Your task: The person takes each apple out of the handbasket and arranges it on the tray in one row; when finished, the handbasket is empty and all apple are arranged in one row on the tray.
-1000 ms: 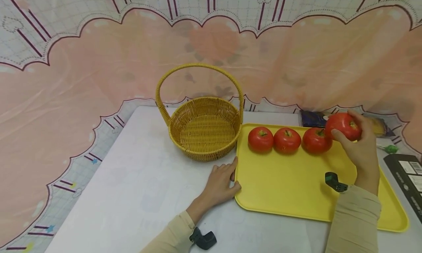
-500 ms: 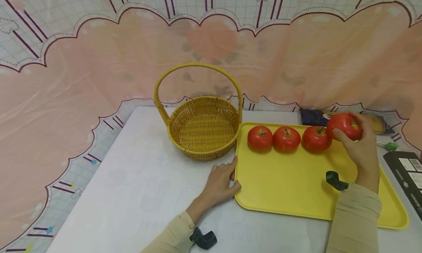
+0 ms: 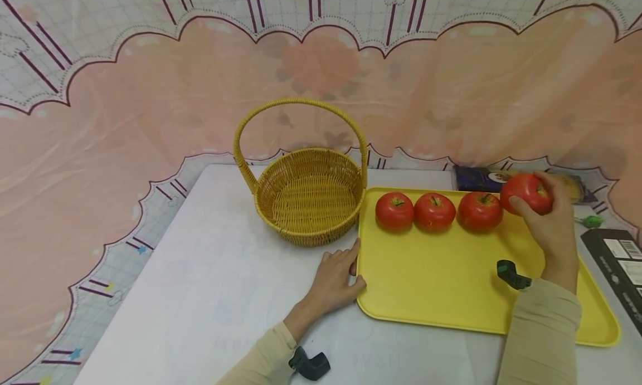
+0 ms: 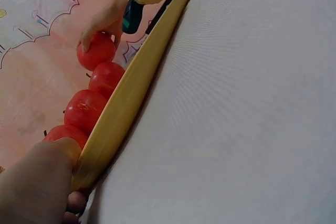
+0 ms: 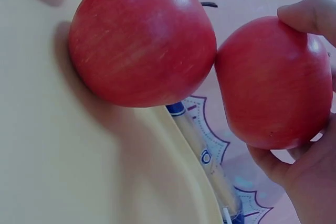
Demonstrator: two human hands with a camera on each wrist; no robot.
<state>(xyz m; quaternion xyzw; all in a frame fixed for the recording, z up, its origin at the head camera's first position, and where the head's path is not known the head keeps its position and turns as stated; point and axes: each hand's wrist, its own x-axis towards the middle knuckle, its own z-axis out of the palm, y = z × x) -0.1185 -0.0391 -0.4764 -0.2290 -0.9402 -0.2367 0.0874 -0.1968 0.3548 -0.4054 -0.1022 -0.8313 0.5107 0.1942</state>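
Observation:
My right hand (image 3: 551, 223) grips a red apple (image 3: 525, 193) between thumb and fingers above the far right part of the yellow tray (image 3: 431, 284). In the right wrist view the held apple (image 5: 275, 85) meets the edge of a neighbouring apple (image 5: 144, 40); whether they touch I cannot tell. Along the tray's far edge sit three more red apples, the left (image 3: 394, 211), the middle (image 3: 434, 212) and the right one (image 3: 480, 212). My left hand (image 3: 331, 282) holds the tray's left rim; the left wrist view shows its thumb over the rim and fingertips below.
Left of the tray stands a yellow wicker basket (image 3: 311, 237) with a tall handle and nothing inside. Behind the tray lies a blue package (image 3: 476, 180). A black box with white labels (image 3: 614, 268) and a small green item (image 3: 592, 222) lie to the right.
The held apple has shifted slightly right, away from the row on the tray. My left hand stays in place at the rim.

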